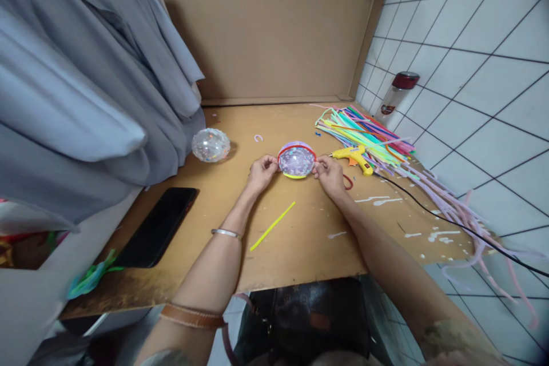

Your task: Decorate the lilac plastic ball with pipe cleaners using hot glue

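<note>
Between my hands sits a clear half-round plastic bowl (pixel 297 161) with a purplish tint. A red pipe cleaner (pixel 295 145) curves over its far side, and a yellow strip runs along its near edge. My left hand (pixel 262 174) is closed at the bowl's left side, its fingertips pinching where the red pipe cleaner ends. At the opposite side, my right hand (pixel 329 176) pinches the other end. The fingers partly hide both ends. Closer to me lies a loose yellow pipe cleaner (pixel 273 226).
A second clear bowl (pixel 211 144) rests at left, above a black phone (pixel 158 227). A yellow glue gun (pixel 354 158) with a black cord lies right, beside many coloured pipe cleaners (pixel 364 131). A bottle (pixel 395 97) stands by the tiles. Grey cloth (pixel 86 80) hangs left.
</note>
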{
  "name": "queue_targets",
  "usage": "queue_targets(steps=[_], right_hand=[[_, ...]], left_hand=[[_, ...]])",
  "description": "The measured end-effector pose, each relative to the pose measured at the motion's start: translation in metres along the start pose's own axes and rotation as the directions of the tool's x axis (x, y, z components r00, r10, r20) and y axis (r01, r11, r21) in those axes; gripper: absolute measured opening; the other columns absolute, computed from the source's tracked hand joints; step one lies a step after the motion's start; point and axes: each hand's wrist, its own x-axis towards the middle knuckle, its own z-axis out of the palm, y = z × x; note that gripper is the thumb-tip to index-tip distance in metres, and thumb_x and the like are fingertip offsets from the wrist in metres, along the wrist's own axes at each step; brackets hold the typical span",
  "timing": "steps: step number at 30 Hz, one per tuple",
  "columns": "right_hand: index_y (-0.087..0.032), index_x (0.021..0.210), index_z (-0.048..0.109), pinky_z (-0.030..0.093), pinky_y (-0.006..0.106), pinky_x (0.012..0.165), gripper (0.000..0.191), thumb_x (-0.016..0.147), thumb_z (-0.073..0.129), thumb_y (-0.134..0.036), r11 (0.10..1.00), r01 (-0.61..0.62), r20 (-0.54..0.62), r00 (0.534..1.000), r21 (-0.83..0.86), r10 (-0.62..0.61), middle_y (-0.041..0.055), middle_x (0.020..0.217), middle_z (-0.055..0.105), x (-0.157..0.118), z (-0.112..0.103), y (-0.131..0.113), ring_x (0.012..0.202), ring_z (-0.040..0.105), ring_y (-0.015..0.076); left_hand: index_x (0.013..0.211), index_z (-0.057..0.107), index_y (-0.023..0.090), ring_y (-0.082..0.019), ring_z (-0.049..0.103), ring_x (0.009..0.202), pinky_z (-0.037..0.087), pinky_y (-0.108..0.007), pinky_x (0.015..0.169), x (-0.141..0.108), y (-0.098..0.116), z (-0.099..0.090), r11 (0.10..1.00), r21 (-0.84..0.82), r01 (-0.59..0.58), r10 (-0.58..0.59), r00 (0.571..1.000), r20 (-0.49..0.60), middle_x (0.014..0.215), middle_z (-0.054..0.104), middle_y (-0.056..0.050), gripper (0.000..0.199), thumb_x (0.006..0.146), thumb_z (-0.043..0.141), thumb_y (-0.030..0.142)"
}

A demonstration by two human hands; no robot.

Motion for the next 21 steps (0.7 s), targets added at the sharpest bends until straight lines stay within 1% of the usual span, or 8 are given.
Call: queue_targets(steps=[5,9,11,13,15,17,19,21], right_hand=[[-0.023,0.079,0.056,0.047,0.027,0.055,0.019,0.083,0.052,-0.041,0.998,-0.033,0.015,0.999,0.045,0.032,-0.0014,0.062,0.063,0.002,0.0,-0.001,0.052,0.057,0.0136],[-0.022,0.08,0.056,0.046,0.025,0.054,0.015,0.082,0.051,-0.036,0.995,-0.076,0.011,0.997,0.065,0.075,-0.0024,0.061,0.062,0.004,0.002,0.001,0.05,0.056,0.0125],[-0.022,0.081,0.056,0.045,0.025,0.055,0.014,0.083,0.049,-0.032,0.996,-0.077,0.016,0.997,0.038,0.077,-0.0023,0.062,0.061,0.004,0.001,0.0,0.05,0.056,0.0129],[-0.021,0.083,0.058,0.044,0.026,0.059,0.013,0.084,0.046,-0.028,0.998,-0.029,0.017,0.999,-0.052,0.03,-0.0012,0.064,0.062,0.003,-0.001,-0.003,0.054,0.057,0.0141],[-0.02,0.084,0.061,0.043,0.027,0.063,0.016,0.085,0.045,-0.023,0.973,0.057,0.031,0.998,-0.222,-0.051,0.001,0.067,0.064,0.001,-0.004,-0.008,0.06,0.058,0.0162],[-0.019,0.088,0.065,0.04,0.028,0.066,0.021,0.087,0.044,-0.02,0.903,0.116,0.07,0.993,-0.413,-0.096,0.0039,0.072,0.066,-0.001,-0.007,-0.015,0.067,0.059,0.0186],[-0.017,0.095,0.068,0.036,0.028,0.066,0.026,0.091,0.042,-0.019,0.822,0.124,0.105,0.991,-0.555,-0.078,0.0074,0.08,0.07,-0.003,-0.009,-0.022,0.072,0.06,0.0204],[-0.016,0.102,0.069,0.033,0.029,0.065,0.029,0.094,0.041,-0.018,0.744,0.111,0.124,0.992,-0.659,-0.038,0.0105,0.089,0.073,-0.004,-0.009,-0.029,0.076,0.061,0.0215]], left_hand=[[0.071,0.058,0.018,-0.012,0.061,0.063,0.047,-0.025,0.07,0.001,-0.004,-0.001,1.0,0.004,-0.011,0.011,1.0,0.003,0.064,0.066,0.003,0.011,0.074,0.065,0.027],[0.073,0.058,0.018,-0.012,0.061,0.063,0.047,-0.025,0.07,0.002,-0.004,-0.001,1.0,-0.008,-0.018,0.018,1.0,0.015,0.064,0.065,0.003,0.013,0.073,0.064,0.03],[0.073,0.058,0.018,-0.012,0.06,0.062,0.047,-0.025,0.07,0.002,-0.004,-0.001,1.0,-0.007,-0.016,0.016,1.0,0.017,0.064,0.065,0.002,0.014,0.073,0.065,0.03],[0.073,0.058,0.018,-0.012,0.06,0.062,0.047,-0.025,0.07,0.002,-0.003,-0.001,1.0,-0.002,-0.012,0.012,1.0,0.015,0.064,0.064,0.003,0.014,0.073,0.065,0.03],[0.072,0.058,0.018,-0.012,0.06,0.061,0.047,-0.025,0.069,0.002,-0.003,0.0,1.0,0.001,-0.008,0.008,1.0,0.01,0.063,0.064,0.003,0.013,0.073,0.065,0.029],[0.072,0.057,0.019,-0.012,0.06,0.061,0.047,-0.025,0.069,0.002,-0.002,0.0,1.0,0.0,-0.007,0.007,1.0,0.004,0.063,0.064,0.003,0.011,0.073,0.064,0.027],[0.072,0.057,0.018,-0.012,0.06,0.061,0.047,-0.025,0.069,0.002,-0.002,0.0,1.0,-0.001,-0.01,0.01,1.0,0.002,0.063,0.064,0.002,0.009,0.074,0.063,0.026],[0.071,0.057,0.018,-0.012,0.06,0.061,0.047,-0.025,0.069,0.001,0.0,0.0,1.0,0.002,-0.014,0.014,1.0,0.003,0.063,0.065,0.002,0.009,0.074,0.063,0.024]])
